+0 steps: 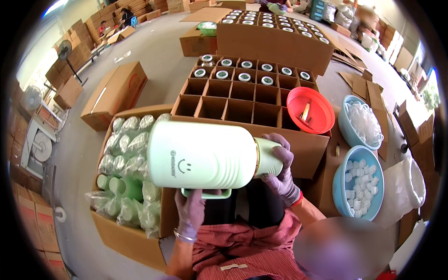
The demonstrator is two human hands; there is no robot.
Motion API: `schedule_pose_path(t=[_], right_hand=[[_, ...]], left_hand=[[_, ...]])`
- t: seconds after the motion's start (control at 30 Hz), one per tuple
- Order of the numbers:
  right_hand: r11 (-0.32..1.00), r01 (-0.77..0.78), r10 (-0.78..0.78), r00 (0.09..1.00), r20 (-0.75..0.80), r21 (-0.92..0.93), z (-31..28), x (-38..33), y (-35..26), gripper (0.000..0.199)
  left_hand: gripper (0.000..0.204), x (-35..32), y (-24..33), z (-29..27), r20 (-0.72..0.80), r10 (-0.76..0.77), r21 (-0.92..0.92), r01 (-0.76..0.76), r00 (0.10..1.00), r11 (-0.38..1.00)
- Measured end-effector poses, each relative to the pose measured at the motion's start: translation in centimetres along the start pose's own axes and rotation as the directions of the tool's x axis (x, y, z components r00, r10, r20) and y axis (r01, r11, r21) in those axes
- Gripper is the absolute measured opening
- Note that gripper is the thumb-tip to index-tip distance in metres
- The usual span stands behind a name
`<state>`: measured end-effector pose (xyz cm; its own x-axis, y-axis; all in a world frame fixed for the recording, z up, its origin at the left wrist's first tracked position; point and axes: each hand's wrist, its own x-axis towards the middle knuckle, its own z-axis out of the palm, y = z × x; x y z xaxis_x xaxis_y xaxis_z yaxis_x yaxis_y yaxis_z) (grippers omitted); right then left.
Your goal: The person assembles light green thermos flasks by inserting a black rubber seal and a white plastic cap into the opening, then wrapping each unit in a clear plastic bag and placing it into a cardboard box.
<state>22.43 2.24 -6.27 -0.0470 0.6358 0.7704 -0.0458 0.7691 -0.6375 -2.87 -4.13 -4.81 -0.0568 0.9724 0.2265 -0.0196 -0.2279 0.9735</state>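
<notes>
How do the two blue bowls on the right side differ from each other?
The upper blue bowl is paler and holds clear, see-through plastic pieces; the lower blue bowl is a stronger blue and holds small white caps. The upper one sits beside the red bowl, while the lower one sits nearer the person. Both are round and rest at the right of the divided box.

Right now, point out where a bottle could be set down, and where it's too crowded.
Free: the empty cells of the divided carton, in the rows nearer than the capped bottles. Also bare floor beyond the shut carton.
Crowded: the box of wrapped bottles on the left; the red bowl and two blue bowls on the right.
</notes>
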Motion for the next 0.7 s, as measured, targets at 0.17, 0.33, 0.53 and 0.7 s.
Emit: schedule_pose_path(t=[0.17,0.33,0.53,0.7], right_hand=[[0.993,0.002,0.026,0.971,0.238,-0.117,1.2,3.3,-2.0,0.059],[0.584,0.785,-0.453,0.526,0.72,-0.207,2.9,6.8,-6.0,0.033],[0.013,0.896,-0.53,-0.371,0.763,0.445,0.9,10.0,-6.2,0.032],[0.839,0.454,-0.143,0.717,0.682,-0.301,-0.1,11.0,-3.9,0.05]], left_hand=[[0.023,0.6,-2.2,-4.0,0.102,-0.227,-0.656,0.237,0.969,0.717],[0.026,0.9,-3.3,-6.4,0.338,-0.385,-0.797,0.478,0.859,0.368],[0.02,1.2,-2.1,-5.6,0.36,-0.181,-0.271,0.288,0.915,0.918],[0.026,0.6,-5.7,-2.3,0.081,-0.111,-0.141,0.122,0.99,0.982]])
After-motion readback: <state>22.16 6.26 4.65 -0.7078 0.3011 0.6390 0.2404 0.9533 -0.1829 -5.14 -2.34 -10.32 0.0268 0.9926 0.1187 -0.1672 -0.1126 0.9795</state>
